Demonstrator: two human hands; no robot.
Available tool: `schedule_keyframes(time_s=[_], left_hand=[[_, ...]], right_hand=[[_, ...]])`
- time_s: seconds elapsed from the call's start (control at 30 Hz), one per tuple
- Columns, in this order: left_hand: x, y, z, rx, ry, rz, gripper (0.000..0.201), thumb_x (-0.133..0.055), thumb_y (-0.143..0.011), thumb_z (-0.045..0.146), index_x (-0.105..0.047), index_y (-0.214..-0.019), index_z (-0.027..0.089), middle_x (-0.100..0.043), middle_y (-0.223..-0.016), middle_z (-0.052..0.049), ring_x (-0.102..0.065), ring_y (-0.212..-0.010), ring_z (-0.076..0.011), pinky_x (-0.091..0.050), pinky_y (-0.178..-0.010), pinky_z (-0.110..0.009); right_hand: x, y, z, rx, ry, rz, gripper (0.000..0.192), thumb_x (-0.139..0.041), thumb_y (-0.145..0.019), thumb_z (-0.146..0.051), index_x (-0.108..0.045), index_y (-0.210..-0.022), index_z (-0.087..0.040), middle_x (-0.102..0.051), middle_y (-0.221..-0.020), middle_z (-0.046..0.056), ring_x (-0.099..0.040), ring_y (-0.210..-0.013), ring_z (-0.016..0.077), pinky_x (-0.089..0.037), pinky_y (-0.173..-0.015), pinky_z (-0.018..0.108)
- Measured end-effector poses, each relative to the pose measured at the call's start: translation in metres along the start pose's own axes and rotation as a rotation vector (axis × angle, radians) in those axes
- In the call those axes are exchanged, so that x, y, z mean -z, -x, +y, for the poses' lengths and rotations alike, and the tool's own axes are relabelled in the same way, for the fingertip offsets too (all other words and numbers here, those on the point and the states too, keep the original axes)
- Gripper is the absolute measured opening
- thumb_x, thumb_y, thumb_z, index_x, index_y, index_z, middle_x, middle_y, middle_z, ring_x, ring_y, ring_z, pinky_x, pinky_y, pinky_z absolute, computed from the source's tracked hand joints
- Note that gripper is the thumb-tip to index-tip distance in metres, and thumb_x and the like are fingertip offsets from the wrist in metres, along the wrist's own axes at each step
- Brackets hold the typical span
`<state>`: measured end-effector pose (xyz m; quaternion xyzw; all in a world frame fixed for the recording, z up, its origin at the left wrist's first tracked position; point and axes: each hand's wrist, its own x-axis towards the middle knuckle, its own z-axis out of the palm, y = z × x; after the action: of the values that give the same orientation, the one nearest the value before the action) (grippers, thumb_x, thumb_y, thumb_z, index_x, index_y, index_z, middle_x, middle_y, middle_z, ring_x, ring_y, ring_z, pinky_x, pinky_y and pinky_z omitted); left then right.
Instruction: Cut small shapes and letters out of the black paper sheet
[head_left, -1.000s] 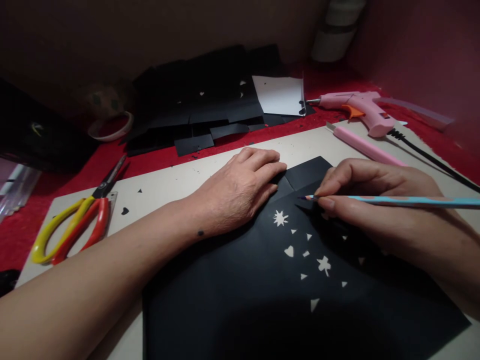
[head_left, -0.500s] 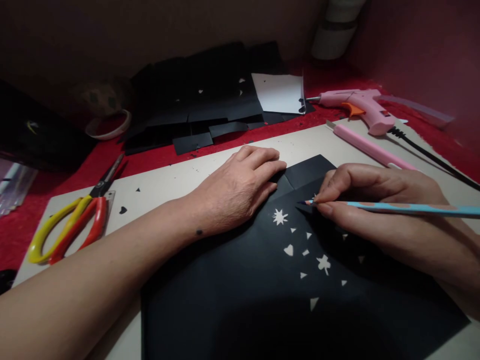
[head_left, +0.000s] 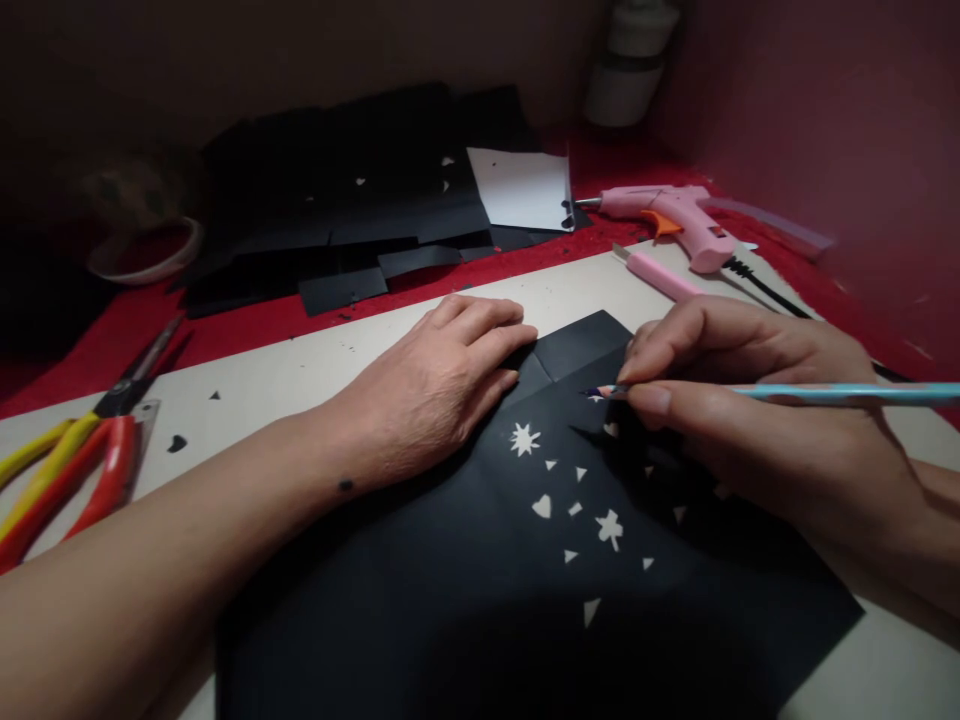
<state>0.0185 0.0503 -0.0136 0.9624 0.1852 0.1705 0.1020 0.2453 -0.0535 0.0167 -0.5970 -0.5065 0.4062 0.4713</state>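
The whole scene has slid leftward and slightly down in the frame since a second ago. The scissors (head_left: 64,480) now run off the left edge, their yellow and red handles partly cut off. The glue gun (head_left: 671,215) and the pink cutter (head_left: 660,277) have shifted from the upper right toward the upper middle. The right hand (head_left: 750,400) has crept a little up the black paper (head_left: 480,580), so the pencil (head_left: 825,392) tip now rests beside a small cut-out that it was short of before. The pencil lies flatter, nearly level.
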Motion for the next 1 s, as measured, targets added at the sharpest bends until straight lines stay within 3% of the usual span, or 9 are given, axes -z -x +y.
schedule_keyframes(time_s=[0.2,0.37,0.63,0.83,1.0], left_hand=[[0.000,0.000,0.000,0.006,0.008,0.000,0.040,-0.049,-0.109,0.022,-0.065,-0.141,0.005,-0.064,-0.143,-0.019,-0.058,-0.130,-0.0326,-0.051,-0.114,-0.051],[0.000,0.000,0.000,0.006,-0.008,0.001,0.039,-0.048,-0.110,0.022,-0.066,-0.140,0.005,-0.065,-0.141,-0.020,-0.059,-0.129,-0.0319,-0.052,-0.113,-0.051],[0.000,0.000,0.001,0.019,-0.002,-0.019,0.039,-0.047,-0.110,0.023,-0.065,-0.141,0.007,-0.064,-0.144,-0.019,-0.058,-0.130,-0.0314,-0.051,-0.113,-0.052],[0.000,0.000,0.001,0.013,0.017,-0.007,0.041,-0.047,-0.109,0.022,-0.065,-0.141,0.004,-0.065,-0.142,-0.021,-0.058,-0.128,-0.0328,-0.051,-0.112,-0.052],[0.000,-0.001,0.002,0.010,0.023,-0.002,0.040,-0.047,-0.109,0.020,-0.065,-0.141,0.003,-0.065,-0.141,-0.021,-0.058,-0.129,-0.0321,-0.050,-0.114,-0.052]], right_hand=[[0.007,-0.002,0.000,0.065,-0.007,0.081,0.012,-0.081,-0.073,-0.022,-0.074,-0.066,-0.028,-0.071,-0.069,-0.002,-0.060,-0.056,0.0117,-0.047,-0.045,0.024],[0.006,-0.002,-0.002,0.066,-0.003,0.103,0.015,-0.081,-0.072,-0.019,-0.072,-0.063,-0.029,-0.070,-0.068,-0.001,-0.057,-0.056,0.0130,-0.045,-0.044,0.027],[0.005,0.001,-0.001,0.014,0.030,0.012,0.011,-0.082,-0.075,-0.027,-0.074,-0.067,-0.027,-0.070,-0.068,0.000,-0.060,-0.054,0.0110,-0.043,-0.041,0.021],[0.001,0.008,0.004,-0.060,0.069,-0.076,0.010,-0.083,-0.079,-0.031,-0.076,-0.072,-0.027,-0.072,-0.073,0.001,-0.049,-0.042,0.0072,-0.031,-0.030,0.019],[0.003,0.010,0.007,-0.042,0.148,-0.071,0.010,-0.084,-0.078,-0.034,-0.077,-0.074,-0.028,-0.075,-0.078,0.002,-0.052,-0.045,0.0085,-0.035,-0.031,0.019]])
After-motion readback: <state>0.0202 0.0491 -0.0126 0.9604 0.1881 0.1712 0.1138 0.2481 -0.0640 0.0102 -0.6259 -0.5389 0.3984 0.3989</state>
